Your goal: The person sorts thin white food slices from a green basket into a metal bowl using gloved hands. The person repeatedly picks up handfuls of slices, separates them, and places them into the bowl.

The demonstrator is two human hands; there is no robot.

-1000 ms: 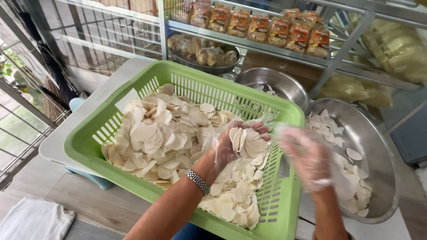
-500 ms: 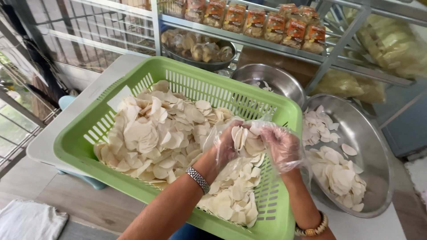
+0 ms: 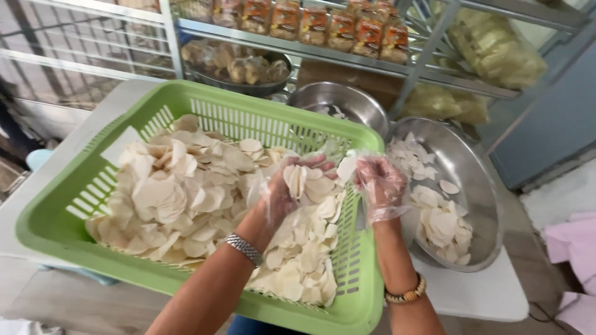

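Note:
A green plastic basket [image 3: 205, 102] on a white table holds a heap of pale round crackers [image 3: 180, 192]. My left hand [image 3: 282, 192], in a clear plastic glove and with a metal watch on the wrist, holds a stack of crackers [image 3: 310, 185] above the basket's right side. My right hand [image 3: 379, 183], also gloved, is closed on a single cracker [image 3: 346, 167] at the top of that stack. A beaded bracelet sits on the right wrist.
A large steel bowl [image 3: 481, 186] with more crackers stands right of the basket. A smaller steel bowl [image 3: 347, 102] is behind. Metal shelves [image 3: 347, 56] at the back carry packaged snacks and a tray of goods. Pink cloth [image 3: 574, 236] lies at the right.
My right hand has come in from above the steel bowl to the stack in my left hand and closed on a cracker. The left hand has stayed above the basket.

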